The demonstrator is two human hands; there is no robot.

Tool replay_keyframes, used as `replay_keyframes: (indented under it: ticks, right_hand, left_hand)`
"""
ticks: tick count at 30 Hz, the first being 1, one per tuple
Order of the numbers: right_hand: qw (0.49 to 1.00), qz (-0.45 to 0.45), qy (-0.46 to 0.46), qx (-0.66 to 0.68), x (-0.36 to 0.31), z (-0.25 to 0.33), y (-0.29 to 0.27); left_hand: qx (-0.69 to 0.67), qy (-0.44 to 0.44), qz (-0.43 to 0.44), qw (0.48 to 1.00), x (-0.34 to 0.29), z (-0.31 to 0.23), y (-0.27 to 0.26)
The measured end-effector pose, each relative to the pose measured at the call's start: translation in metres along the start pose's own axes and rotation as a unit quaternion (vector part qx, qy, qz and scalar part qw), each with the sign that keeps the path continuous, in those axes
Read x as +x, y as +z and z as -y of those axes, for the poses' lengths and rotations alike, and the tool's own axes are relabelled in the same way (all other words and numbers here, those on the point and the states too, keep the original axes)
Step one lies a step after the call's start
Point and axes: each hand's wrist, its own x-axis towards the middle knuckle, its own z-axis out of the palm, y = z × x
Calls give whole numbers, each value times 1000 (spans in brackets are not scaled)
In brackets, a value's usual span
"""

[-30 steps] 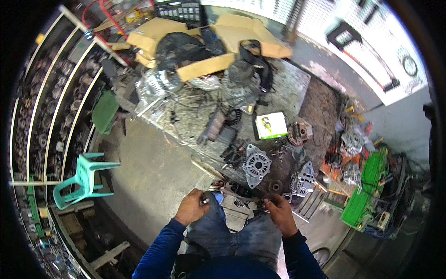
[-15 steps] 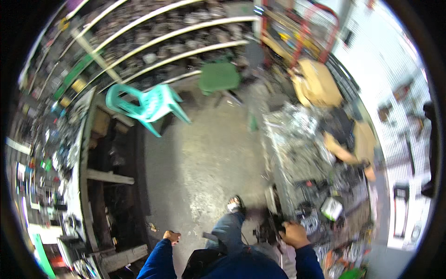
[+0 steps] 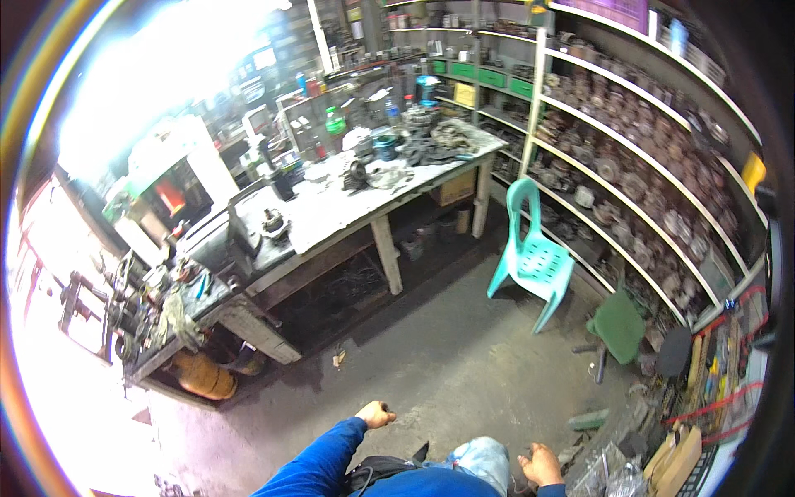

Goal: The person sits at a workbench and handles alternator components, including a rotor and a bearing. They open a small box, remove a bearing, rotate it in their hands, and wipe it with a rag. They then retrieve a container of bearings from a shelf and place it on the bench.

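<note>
My left hand (image 3: 377, 414), at the end of a blue sleeve, hangs in front of my body over the concrete floor. Its fingers are curled in, and nothing shows in them. Lower and to the right, close to my knee, is my right hand (image 3: 541, 465). Its fingers are bent too, with a small dark patch beside them that I cannot make out. Neither hand touches the bench or the chairs. A turquoise plastic chair (image 3: 538, 263) stands ahead to the right, and a green seat (image 3: 618, 325) on a dark base is nearer the shelves.
A long workbench (image 3: 323, 219) with machine parts, bottles and tools runs along the left. An orange gas cylinder (image 3: 203, 374) lies under its near end. Shelves (image 3: 617, 137) packed with metal parts line the right. Cardboard (image 3: 672, 464) and plastic wrapping lie at lower right.
My view has swung left, bringing the workbench into the middle and moving the chairs rightward. My right hand has come away from the cluttered right-hand bench. My left arm reaches further forward.
</note>
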Motion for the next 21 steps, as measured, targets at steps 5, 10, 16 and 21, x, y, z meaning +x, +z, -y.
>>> replay_keyframes:
  ticks: [5,10,16,21]
  right_hand:
    - [989,92,-60,-97,102,49,2]
    - [958,213,-123,-149,244,109,7]
    - [940,126,-272,-163,403,304,-60]
    - [886,118,-448,17,443,512,-112]
  left_hand:
    - [-29,-188,69,979,-25,107,-9]
    - [-190,-291,7,938,-4,148,-41]
    - [-72,-114,-101,986,57,55,-228]
    - [-370,5,-184,911,62,-70,-364]
